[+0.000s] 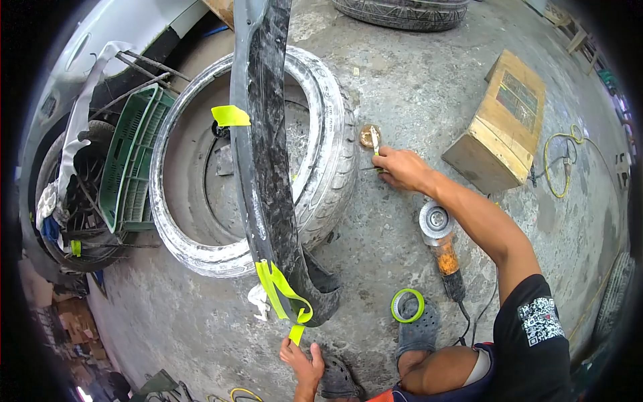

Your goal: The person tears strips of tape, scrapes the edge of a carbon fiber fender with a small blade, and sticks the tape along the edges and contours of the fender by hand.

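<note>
We see the black panel (pixel 271 167) extending across the whitened tire (pixel 338 134), its lower end past the tire's near edge. There, the left hand (pixel 305 362) meets the tail of a yellow tape strip (pixel 297 333), thumb apart; we cannot tell whether it grips. Beyond the tire's right edge, the right hand (pixel 400 169) pinches a slim tool (pixel 375 141) at a small round tin (pixel 366 136).
</note>
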